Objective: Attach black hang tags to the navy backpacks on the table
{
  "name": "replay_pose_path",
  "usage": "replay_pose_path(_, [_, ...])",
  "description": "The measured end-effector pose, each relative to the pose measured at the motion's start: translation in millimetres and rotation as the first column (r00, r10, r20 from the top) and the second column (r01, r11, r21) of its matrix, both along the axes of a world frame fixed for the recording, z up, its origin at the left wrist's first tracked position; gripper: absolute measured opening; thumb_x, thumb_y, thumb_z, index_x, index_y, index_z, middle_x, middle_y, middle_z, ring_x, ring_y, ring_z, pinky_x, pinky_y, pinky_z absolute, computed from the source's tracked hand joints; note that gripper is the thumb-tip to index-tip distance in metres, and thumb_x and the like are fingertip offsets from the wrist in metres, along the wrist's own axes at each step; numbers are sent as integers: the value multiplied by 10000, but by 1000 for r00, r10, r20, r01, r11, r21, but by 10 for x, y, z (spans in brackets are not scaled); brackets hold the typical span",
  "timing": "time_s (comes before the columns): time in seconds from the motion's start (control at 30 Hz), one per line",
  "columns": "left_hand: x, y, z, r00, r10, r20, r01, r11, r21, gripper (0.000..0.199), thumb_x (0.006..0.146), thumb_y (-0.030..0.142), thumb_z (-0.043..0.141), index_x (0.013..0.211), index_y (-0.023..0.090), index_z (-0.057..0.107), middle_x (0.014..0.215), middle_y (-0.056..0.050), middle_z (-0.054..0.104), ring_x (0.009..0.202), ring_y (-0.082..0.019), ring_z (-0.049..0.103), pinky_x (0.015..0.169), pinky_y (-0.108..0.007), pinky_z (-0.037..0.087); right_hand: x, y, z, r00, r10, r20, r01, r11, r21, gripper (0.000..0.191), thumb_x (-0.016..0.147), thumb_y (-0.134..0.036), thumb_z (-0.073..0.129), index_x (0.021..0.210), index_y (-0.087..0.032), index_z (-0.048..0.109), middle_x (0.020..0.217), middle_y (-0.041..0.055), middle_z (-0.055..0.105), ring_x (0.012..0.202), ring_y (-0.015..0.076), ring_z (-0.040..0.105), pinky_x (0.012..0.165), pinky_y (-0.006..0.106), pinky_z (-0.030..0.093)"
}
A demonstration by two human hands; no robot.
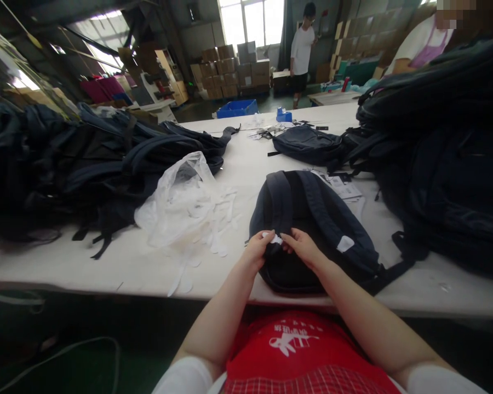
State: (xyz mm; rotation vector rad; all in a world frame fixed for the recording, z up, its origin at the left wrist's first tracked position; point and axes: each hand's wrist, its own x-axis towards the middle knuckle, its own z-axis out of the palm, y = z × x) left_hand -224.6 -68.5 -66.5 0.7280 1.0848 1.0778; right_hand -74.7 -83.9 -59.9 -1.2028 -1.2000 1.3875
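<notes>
left grip (256, 250), right grip (304, 247) pinch white piece (276, 239) crosswise

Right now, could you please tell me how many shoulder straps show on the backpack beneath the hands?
2: one shoulder strap runs down the backpack's left part, the other strap slants down its right. The left hand and right hand hide whatever lies beneath them.

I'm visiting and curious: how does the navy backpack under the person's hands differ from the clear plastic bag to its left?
The navy backpack is dark and opaque, while the plastic bag is see-through. The backpack lies with its shoulder straps upward; the plastic bag is crumpled. The left hand and right hand are at the backpack; neither touches the plastic bag. Both rest on the white table.
</notes>
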Motion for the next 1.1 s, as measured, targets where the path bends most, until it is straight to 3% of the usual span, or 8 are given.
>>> replay_pose_path(0.13, [23, -3, -23, 999, 43, 18, -44, 999, 19, 509, 486, 465, 877, 775, 161, 590, 621, 38, 615, 562, -87, 553, 565, -206, 432, -18, -17, -13, 987, 16, 159, -16, 1000, -4, 382, 630, -405, 800, 877, -151, 657, 674, 17, 669, 523, 129, 575, 422, 216, 387])
replay_pose_path(0.4, [-20, 31, -17, 999, -40, 35, 42, 997, -61, 528, 501, 567, 838, 664, 154, 551, 558, 14, 575, 484, -98, 526, 512, -242, 448, -11, -43, 29, 987, 150, -54, -153, 987, -52, 319, 655, -399, 764, 802, -163, 609, 704, 2, 662, 580, 119, 614, 527, 226, 453])
replay_pose_path(0.6, [-264, 113, 72, 976, 138, -168, -130, 990, 54, 404, 702, 492, 735, 867, 137, 636, 764, -62, 666, 668, -176, 631, 661, -320, 520, 141, -241, 153, 932, 58, 358, -119, 981, 152, 223, 742, -351, 695, 877, -181, 646, 756, 21, 683, 658, 154, 635, 632, 282, 508])
replay_pose_path(0.73, [-457, -78, 286, 741, 490, -459, -228, 827, 514, 320, 852, 351, 599, 1115, 170, 596, 1106, -116, 645, 1074, -219, 596, 977, -387, 451, 406, -484, 226, 846, -99, 524, -56, 961, 272, 176, 825, -374, 620, 874, -209, 655, 792, 26, 692, 691, 171, 646, 635, 287, 510])
replay_pose_path(0.8, [-424, -280, 368, 543, 595, -592, 71, 669, 739, 309, 900, 307, 521, 1172, 176, 584, 1202, -138, 613, 1187, -244, 541, 1053, -441, 397, 530, -583, 244, 827, -161, 538, -12, 953, 304, 184, 844, -389, 603, 868, -215, 660, 806, 30, 697, 707, 179, 652, 641, 289, 512])
replay_pose_path(0.87, [-322, -460, 375, 390, 600, -698, 364, 595, 716, 380, 890, 297, 539, 1252, 180, 544, 1314, -151, 561, 1275, -274, 478, 1107, -492, 338, 634, -659, 249, 808, -228, 543, 44, 943, 331, 192, 852, -396, 599, 874, -217, 665, 815, 31, 701, 715, 182, 655, 651, 290, 514])
replay_pose_path(1.0, [-212, -470, 174, 244, 471, -848, 401, 747, 530, 685, 783, 294, 668, 1391, 123, 402, 1426, -203, 463, 1350, -348, 396, 1139, -570, 262, 825, -776, 220, 764, -332, 554, 113, 913, 392, 194, 858, -399, 595, 875, -221, 670, 806, 24, 703, 705, 174, 659, 644, 275, 510])
replay_pose_path(1.1, [-385, -219, 61, 464, 282, -840, 214, 884, 415, 533, 788, 297, 646, 1280, 135, 522, 1237, -175, 617, 1196, -316, 559, 1045, -495, 414, 1007, -852, 190, 711, -414, 569, 146, 878, 457, 195, 853, -397, 595, 879, -222, 676, 816, 26, 709, 697, 173, 661, 641, 271, 504])
